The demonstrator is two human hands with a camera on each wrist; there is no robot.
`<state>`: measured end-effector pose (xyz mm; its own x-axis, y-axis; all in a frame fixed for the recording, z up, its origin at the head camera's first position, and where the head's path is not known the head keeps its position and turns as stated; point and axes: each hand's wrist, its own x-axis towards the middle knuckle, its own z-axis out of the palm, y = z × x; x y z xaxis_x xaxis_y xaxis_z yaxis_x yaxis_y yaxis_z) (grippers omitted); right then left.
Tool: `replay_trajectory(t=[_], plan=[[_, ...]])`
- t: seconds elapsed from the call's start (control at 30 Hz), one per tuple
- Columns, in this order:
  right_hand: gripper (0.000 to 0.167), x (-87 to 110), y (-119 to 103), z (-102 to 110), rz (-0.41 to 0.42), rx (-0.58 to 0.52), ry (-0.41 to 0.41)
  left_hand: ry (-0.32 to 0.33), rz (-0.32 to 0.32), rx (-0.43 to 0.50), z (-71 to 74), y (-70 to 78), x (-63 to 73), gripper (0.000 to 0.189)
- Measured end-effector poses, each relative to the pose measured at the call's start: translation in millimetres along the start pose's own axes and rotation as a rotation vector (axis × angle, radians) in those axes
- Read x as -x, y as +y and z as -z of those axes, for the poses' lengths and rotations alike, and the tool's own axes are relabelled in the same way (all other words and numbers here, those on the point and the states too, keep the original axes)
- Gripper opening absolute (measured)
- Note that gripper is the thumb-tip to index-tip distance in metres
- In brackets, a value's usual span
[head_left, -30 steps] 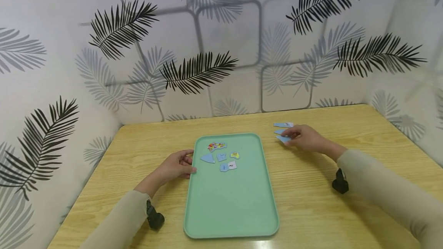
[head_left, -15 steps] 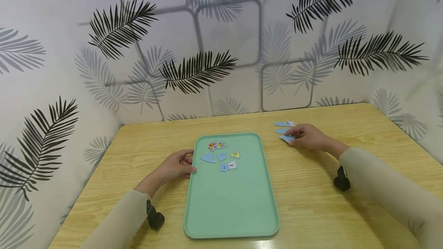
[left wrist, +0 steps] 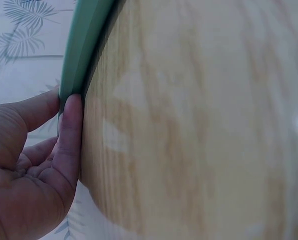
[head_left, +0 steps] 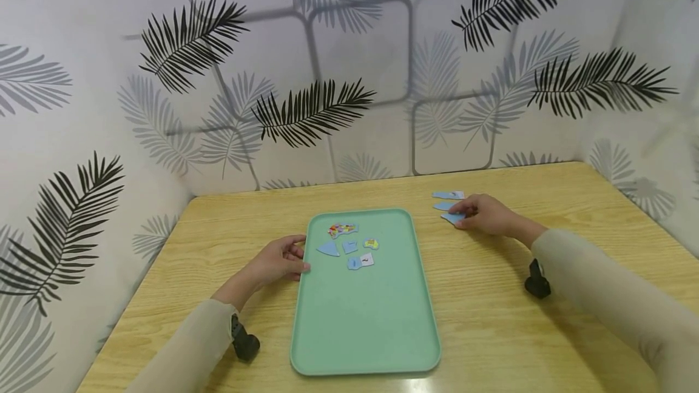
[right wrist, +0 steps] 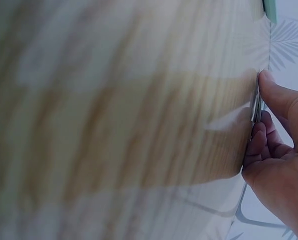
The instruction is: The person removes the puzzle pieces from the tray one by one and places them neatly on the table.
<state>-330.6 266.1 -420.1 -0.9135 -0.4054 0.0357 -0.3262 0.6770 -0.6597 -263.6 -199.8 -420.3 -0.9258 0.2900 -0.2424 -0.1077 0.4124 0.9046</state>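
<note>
My left hand (head_left: 275, 264) grips the left rim of a green tray (head_left: 366, 320), thumb at the edge; in the left wrist view its fingertips lie against the tray's side wall (left wrist: 83, 45). Beyond the tray's far right corner, my right hand (head_left: 483, 216) pinches a pale blue pointed puzzle piece (head_left: 451, 218) low over the table. Part of that piece is hidden by the fingers. In the right wrist view, the thumb and fingers of the right hand (right wrist: 283, 130) are on the thin edge of the piece (right wrist: 257, 102).
Two more puzzle pieces lie just behind the right hand, a blue one (head_left: 442, 206) and a blue-and-white one (head_left: 448, 195). Inside the tray are several pieces, including a multicoloured one (head_left: 342, 231), a blue triangular one (head_left: 329, 249) and a yellow one (head_left: 371, 244). A patterned wall (head_left: 371, 138) borders the wooden table (head_left: 491, 332).
My right hand has slid the pointed blue piece slightly to the right, then held nearly still. My left hand and the tray stay in place.
</note>
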Motion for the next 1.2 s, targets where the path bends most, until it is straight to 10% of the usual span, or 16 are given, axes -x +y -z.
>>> replay_trajectory(t=[1.2], plan=[[0.034,-2.5,1.1,1.5,-0.035,-0.038,-0.026,-0.007,-0.016,-0.011,-1.0,3.2,2.3,0.071]])
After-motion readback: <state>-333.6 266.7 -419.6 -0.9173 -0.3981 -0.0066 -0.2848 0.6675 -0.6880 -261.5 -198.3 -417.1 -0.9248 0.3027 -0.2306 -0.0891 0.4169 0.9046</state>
